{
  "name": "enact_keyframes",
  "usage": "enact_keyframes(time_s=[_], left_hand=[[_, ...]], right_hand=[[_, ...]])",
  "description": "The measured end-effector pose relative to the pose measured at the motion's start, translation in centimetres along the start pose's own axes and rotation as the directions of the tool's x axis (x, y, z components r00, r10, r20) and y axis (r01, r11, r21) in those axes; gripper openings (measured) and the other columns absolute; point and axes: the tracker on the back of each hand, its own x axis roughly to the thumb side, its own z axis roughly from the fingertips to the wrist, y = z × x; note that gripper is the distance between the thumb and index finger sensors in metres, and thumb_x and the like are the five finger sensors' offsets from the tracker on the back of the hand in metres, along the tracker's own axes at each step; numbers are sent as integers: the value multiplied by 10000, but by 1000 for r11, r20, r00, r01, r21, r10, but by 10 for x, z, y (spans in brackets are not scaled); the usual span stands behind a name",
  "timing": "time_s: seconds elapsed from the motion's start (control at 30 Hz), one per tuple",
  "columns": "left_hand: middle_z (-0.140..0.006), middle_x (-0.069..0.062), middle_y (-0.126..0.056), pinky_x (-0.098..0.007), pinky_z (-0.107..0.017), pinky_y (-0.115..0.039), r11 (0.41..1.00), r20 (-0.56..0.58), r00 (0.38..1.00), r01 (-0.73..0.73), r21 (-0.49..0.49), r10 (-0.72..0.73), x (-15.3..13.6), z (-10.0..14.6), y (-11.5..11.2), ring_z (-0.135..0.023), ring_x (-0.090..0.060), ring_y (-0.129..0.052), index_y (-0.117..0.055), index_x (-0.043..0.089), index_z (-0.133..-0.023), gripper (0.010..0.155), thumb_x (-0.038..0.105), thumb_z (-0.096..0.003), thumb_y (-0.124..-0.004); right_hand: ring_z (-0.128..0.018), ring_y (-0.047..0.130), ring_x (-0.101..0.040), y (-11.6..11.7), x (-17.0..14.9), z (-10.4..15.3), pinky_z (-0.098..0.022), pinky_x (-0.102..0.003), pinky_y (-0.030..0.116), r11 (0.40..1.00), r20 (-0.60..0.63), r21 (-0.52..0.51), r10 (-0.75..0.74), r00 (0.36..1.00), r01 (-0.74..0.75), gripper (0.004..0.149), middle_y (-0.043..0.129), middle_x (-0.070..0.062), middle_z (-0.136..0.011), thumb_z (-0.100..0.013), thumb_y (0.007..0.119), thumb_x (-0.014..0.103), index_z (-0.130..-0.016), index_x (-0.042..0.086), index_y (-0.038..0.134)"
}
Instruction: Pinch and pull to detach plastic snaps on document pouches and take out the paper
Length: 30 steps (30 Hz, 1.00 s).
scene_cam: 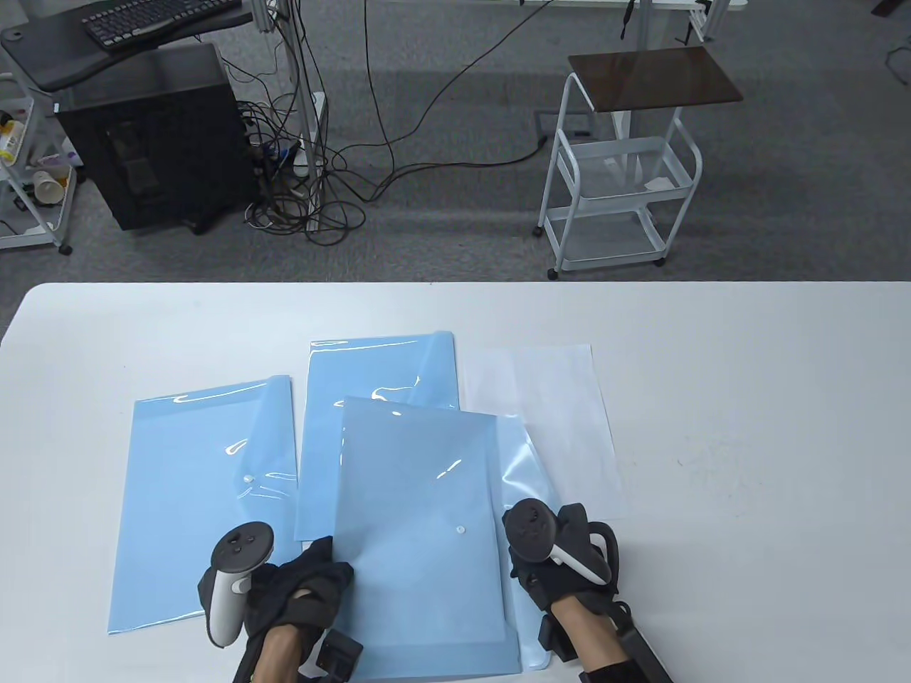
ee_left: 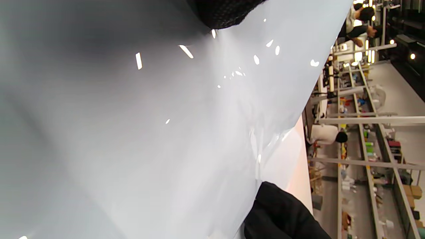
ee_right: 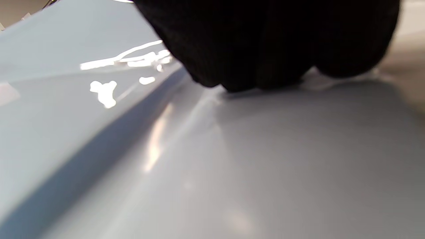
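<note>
The front document pouch lies at the bottom centre of the table view, long axis running up the frame and tilted slightly right. The left hand grips its lower left edge, fingers curled onto the plastic. The right hand rests on the pouch's right margin, on the opened flap; whether its fingers pinch the plastic cannot be told. The white snap sits between the hands, nearer the right hand, just left of it.

Further up the frame, a second pouch lies partly under the front one. A third pouch lies at left. A white paper sheet lies at right, touching the flap. Nothing blocks the pouch mouth.
</note>
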Motion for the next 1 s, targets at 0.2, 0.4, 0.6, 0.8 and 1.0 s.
enact_keyframes(time_s=[0.2, 0.4, 0.6, 0.8, 1.0], left_hand=[[-922, -100, -858, -434, -455, -892, 1000, -3, 1000, 6, -10, -6, -1, -2, -1, -625, -284, -1036, -556, 66, -1042, 504, 153, -559, -674], [-932, -106, -849, -447, -469, -882, 1000, -10, 1000, 27, -1, -27, -1, -1, 0, -646, -301, -1026, -549, 68, -1046, 505, 152, -564, -673], [-958, -114, -824, -463, -496, -867, 999, -6, 999, 41, -7, -41, -1, -2, -2, -695, -324, -1002, -531, 77, -1057, 508, 152, -572, -663], [-969, -107, -813, -471, -514, -856, 999, 4, 999, 40, 0, -40, -2, -1, 0, -721, -334, -986, -527, 86, -1060, 508, 158, -575, -659], [-976, -93, -808, -476, -530, -847, 1000, 14, 1000, 27, -1, -27, -3, -1, 1, -741, -332, -975, -522, 97, -1063, 507, 166, -579, -658]], right_hand=[[-525, 943, -337, -1, -6, -1, -337, -490, 883, 995, -2, 8, -98, 995, 98, 494, 945, -120, -782, -499, 873, 284, -954, 116, 780], [-511, 976, -343, -1, -23, 1, -322, -494, 895, 909, -18, 69, -412, 911, 412, 490, 950, -166, -838, -523, 828, 258, -977, 87, 756], [-601, 986, -429, 4, -38, 3, -368, -550, 881, 627, -29, 153, -770, 638, 764, 519, 911, -254, -913, -563, 755, 245, -1031, 37, 674], [-646, 985, -429, 8, -40, 5, -399, -538, 888, 507, -27, 216, -852, 524, 835, 602, 866, -269, -960, -578, 747, 289, -1087, 25, 564], [-545, 1041, -342, 7, -37, 5, -342, -474, 927, 423, -45, 143, -901, 432, 895, 901, 899, -242, -911, -520, 846, 345, -1057, -168, 337]])
